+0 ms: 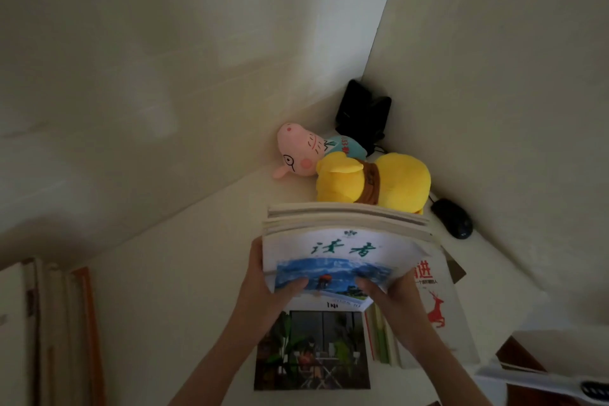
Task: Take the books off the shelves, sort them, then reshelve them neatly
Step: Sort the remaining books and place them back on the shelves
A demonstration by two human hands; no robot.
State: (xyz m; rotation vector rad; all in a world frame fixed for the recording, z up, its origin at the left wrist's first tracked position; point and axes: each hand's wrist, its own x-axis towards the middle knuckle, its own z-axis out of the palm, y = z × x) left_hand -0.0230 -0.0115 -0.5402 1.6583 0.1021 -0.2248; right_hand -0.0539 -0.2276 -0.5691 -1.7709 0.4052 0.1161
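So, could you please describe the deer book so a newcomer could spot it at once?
Start at the wall corner where the yellow plush toy lies on the white surface. Nearer the camera, the left hand and right hand hold a stack of magazines; the deer book lies just right of it. Its white cover alone carries a red deer and red characters.
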